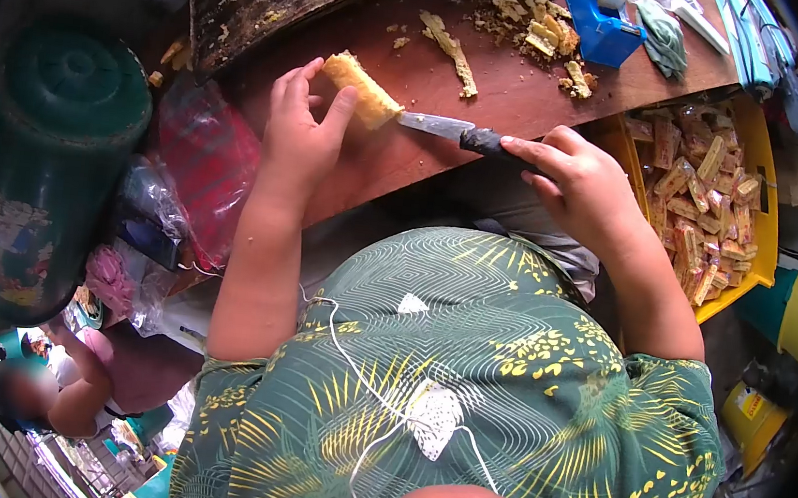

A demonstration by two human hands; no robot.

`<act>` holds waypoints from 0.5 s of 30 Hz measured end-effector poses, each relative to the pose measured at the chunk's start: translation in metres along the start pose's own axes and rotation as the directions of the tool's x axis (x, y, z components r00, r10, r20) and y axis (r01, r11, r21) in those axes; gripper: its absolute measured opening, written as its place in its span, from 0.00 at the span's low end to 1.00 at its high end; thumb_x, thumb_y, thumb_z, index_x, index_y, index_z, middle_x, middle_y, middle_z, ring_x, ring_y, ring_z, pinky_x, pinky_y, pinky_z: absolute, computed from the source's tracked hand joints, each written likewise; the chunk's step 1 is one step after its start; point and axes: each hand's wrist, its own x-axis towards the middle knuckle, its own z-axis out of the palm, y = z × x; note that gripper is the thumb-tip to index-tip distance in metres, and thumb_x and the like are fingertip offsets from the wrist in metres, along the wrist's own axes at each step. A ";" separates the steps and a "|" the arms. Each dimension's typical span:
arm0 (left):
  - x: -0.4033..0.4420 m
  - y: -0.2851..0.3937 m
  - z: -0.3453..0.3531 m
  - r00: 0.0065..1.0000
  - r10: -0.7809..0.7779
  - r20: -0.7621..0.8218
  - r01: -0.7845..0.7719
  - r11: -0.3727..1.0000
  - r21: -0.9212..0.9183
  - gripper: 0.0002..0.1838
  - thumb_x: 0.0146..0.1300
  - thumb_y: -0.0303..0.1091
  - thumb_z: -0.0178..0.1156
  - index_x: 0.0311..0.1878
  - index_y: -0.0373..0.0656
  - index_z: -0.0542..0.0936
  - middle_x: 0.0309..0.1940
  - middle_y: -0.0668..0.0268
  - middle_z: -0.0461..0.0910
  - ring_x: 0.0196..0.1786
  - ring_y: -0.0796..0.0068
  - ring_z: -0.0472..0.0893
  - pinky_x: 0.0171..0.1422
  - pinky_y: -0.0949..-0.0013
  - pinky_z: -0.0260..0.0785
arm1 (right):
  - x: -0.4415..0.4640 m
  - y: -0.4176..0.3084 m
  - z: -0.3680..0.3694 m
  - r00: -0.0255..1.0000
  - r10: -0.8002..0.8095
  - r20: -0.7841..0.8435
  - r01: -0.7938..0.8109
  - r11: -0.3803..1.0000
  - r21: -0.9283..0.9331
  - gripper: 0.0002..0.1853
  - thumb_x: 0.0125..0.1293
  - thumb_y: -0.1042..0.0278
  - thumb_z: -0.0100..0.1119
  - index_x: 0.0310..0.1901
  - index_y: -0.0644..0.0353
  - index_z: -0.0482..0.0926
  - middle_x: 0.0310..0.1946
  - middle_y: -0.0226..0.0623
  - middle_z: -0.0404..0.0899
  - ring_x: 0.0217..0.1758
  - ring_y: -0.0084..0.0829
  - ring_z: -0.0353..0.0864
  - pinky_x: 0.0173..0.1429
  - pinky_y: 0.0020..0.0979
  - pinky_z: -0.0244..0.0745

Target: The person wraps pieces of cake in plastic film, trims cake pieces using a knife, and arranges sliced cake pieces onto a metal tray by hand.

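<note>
My left hand [302, 122] grips a golden piece of bread [362, 92], thumb on the near side and fingers behind it, above the brown table [369, 163]. In my right hand [572, 175] is a knife [438, 126] with a dark, wrapped-looking handle, forefinger stretched along it. The blade's tip meets the right end of the bread; whether it has gone in cannot be seen. Beyond the bread lies a long crust strip [450, 55], with a heap of trimmings and crumbs [536, 25] farther back.
A dark, worn board [277, 17] lies at the back left, and a blue tape dispenser [605, 26] at the back right. A yellow crate [769, 220] of wrapped bars stands right. Left are a green drum [60, 145] and plastic bags [204, 160]. Another person [80, 371] is at lower left.
</note>
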 end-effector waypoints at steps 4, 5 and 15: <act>0.004 -0.003 0.007 1.000 0.003 0.014 -0.003 1.000 -0.009 0.34 0.69 0.50 0.69 0.70 0.37 0.74 0.65 0.53 0.74 0.55 0.60 0.82 0.60 0.60 0.78 | 0.007 -0.003 0.010 0.999 -0.026 -0.038 0.024 0.998 -0.059 0.25 0.62 0.71 0.71 0.61 0.37 0.85 0.39 0.35 0.78 0.42 0.41 0.85 0.45 0.40 0.82; 0.005 -0.003 0.008 1.000 0.005 0.014 -0.004 1.000 -0.005 0.35 0.69 0.50 0.69 0.71 0.37 0.74 0.65 0.52 0.74 0.55 0.60 0.82 0.60 0.60 0.78 | 0.013 -0.004 0.016 0.998 -0.037 -0.056 0.034 0.998 -0.061 0.25 0.62 0.71 0.71 0.60 0.37 0.85 0.39 0.35 0.78 0.42 0.41 0.85 0.45 0.40 0.82; 0.010 -0.006 0.002 0.988 -0.150 0.020 0.151 0.985 -0.080 0.39 0.68 0.55 0.70 0.71 0.34 0.73 0.64 0.47 0.76 0.59 0.57 0.81 0.66 0.58 0.75 | 0.058 -0.013 0.052 0.968 -0.115 -0.222 0.105 0.993 -0.059 0.22 0.64 0.70 0.68 0.60 0.38 0.86 0.39 0.35 0.79 0.41 0.40 0.85 0.43 0.40 0.81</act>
